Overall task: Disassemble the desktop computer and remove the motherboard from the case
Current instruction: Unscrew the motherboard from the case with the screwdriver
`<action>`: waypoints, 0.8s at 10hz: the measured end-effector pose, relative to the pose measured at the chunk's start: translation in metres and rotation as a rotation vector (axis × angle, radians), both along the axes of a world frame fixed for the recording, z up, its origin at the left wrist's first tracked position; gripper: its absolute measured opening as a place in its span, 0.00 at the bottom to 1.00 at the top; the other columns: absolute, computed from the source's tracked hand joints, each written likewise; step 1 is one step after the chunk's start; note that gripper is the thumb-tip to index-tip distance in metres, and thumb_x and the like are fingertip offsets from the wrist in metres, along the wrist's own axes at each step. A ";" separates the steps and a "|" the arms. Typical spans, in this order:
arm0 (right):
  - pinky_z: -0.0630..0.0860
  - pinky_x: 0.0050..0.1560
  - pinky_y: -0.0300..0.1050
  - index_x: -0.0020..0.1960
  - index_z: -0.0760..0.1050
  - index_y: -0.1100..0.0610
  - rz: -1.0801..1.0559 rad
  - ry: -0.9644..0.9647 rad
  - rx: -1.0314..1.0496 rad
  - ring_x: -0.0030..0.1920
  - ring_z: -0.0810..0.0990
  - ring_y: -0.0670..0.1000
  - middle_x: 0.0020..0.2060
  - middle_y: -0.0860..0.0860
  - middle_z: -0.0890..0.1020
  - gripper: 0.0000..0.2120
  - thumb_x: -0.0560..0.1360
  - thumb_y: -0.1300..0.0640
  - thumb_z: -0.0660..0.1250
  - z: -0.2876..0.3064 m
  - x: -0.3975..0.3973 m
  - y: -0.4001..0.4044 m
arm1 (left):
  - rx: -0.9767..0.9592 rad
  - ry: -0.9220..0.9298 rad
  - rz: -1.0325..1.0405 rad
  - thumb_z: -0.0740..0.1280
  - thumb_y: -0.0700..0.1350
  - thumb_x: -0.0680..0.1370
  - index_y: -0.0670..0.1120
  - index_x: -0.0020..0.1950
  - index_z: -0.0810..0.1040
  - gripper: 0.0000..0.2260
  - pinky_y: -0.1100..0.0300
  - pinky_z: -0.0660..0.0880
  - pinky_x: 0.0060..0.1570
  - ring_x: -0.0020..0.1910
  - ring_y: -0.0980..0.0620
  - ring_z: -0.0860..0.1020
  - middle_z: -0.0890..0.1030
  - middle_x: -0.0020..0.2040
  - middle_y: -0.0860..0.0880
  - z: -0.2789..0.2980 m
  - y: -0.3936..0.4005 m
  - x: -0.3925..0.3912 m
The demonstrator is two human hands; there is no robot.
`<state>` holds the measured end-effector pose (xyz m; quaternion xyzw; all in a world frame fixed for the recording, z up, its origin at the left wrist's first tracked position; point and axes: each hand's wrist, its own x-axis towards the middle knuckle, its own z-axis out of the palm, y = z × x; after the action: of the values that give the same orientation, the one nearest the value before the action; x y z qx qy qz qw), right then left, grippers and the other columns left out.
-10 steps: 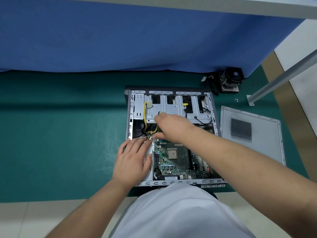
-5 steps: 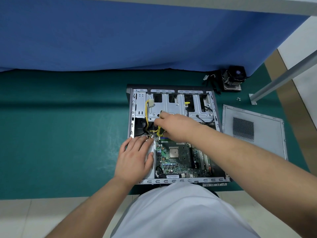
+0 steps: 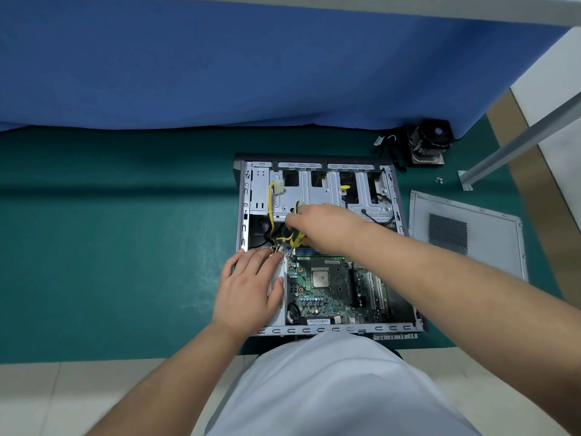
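An open desktop case [image 3: 242, 196] lies on its side on the green mat. The green motherboard [image 3: 333, 291] sits in the case's near half, its bare square processor showing in the middle. My left hand [image 3: 248, 287] rests flat on the grey power supply at the case's near left. My right hand [image 3: 314, 225] grips a bundle of yellow and black power cables [image 3: 294, 239] above the board's far left corner, lifted off it. Another white connector [image 3: 278, 187] on yellow wires lies on the drive cage.
The removed side panel [image 3: 465, 234] lies flat to the right of the case. A cooler with fan [image 3: 430, 146] stands at the back right by the blue cloth. Small screws [image 3: 439, 180] lie near a metal table leg [image 3: 515, 146].
My right hand has pulled the yellow cable bundle up and away from the board's far left corner, showing more cable. My left hand has stayed on the power supply.
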<state>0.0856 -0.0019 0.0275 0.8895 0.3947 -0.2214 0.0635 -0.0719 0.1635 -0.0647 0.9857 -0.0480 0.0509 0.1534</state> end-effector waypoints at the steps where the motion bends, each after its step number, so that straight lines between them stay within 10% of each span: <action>1: 0.69 0.33 0.47 0.60 0.74 0.55 -0.087 -0.093 -0.008 0.40 0.74 0.58 0.38 0.51 0.70 0.11 0.78 0.58 0.66 -0.001 -0.006 0.006 | -0.001 0.002 0.001 0.61 0.54 0.81 0.53 0.71 0.75 0.19 0.50 0.60 0.74 0.68 0.51 0.72 0.77 0.68 0.53 0.000 0.000 0.000; 4: 0.67 0.38 0.48 0.55 0.75 0.57 -0.354 -0.013 0.006 0.43 0.75 0.57 0.43 0.56 0.77 0.24 0.83 0.37 0.56 -0.013 -0.016 0.022 | -0.003 0.000 0.001 0.61 0.54 0.81 0.53 0.72 0.74 0.19 0.51 0.59 0.74 0.68 0.51 0.72 0.77 0.68 0.53 0.000 0.000 0.000; 6: 0.69 0.43 0.49 0.65 0.72 0.55 0.044 0.025 -0.013 0.54 0.76 0.58 0.54 0.55 0.76 0.14 0.80 0.63 0.63 -0.008 -0.003 -0.003 | -0.003 -0.003 0.003 0.60 0.54 0.81 0.53 0.71 0.74 0.19 0.52 0.58 0.74 0.68 0.52 0.72 0.77 0.67 0.53 0.000 0.000 0.000; 8: 0.74 0.43 0.50 0.65 0.70 0.54 -0.204 0.048 0.138 0.49 0.77 0.58 0.50 0.54 0.78 0.21 0.81 0.41 0.62 -0.013 -0.009 -0.004 | 0.006 -0.008 0.000 0.60 0.55 0.81 0.54 0.72 0.74 0.19 0.52 0.58 0.74 0.68 0.52 0.72 0.77 0.67 0.54 0.001 -0.001 0.000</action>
<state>0.0767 -0.0057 0.0142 0.9217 0.3180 -0.2200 -0.0302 -0.0717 0.1629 -0.0637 0.9859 -0.0488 0.0546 0.1502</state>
